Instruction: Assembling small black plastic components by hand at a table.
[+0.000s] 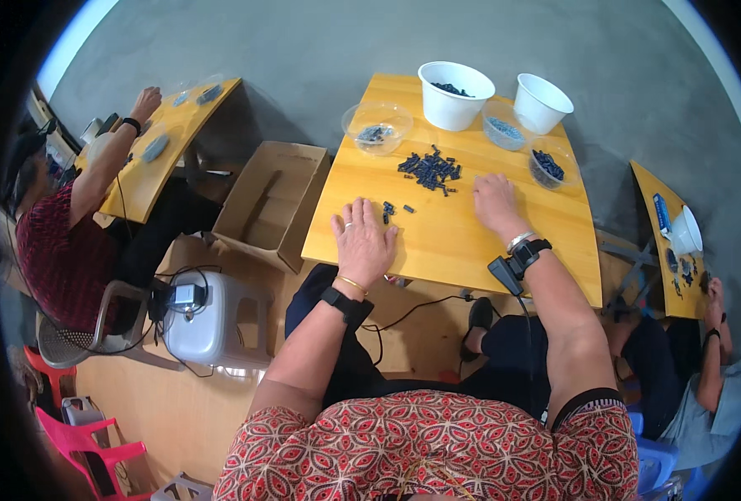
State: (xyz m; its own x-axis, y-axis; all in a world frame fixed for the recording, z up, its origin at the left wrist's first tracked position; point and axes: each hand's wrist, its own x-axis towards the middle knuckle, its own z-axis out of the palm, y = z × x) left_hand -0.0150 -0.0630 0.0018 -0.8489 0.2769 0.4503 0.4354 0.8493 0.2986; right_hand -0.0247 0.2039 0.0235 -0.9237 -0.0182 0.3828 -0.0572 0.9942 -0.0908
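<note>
Left hand (362,242) lies flat on the worktop (437,250), palm down, fingers spread, holding nothing. Just beyond its fingertips, slightly to the right: a few loose dark parts (390,209). Right hand (496,204) also rests palm down on the worktop, fingers loosely together and lightly curled, nothing pinched as far as can be seen. Ahead of it and to its left, near the fingertips but apart: a pile of dark parts (430,169). Both wrists carry black bands.

Further out from the hands: clear bowl (377,127) with a few parts, beyond the left hand; white tub (456,93) holding dark parts, beyond the pile; clear cup (504,127); an empty white tub (542,102); clear bowl (550,167) with dark parts, right of and beyond the right hand.

Left of the worktop, on the floor: open cardboard box (272,200).
</note>
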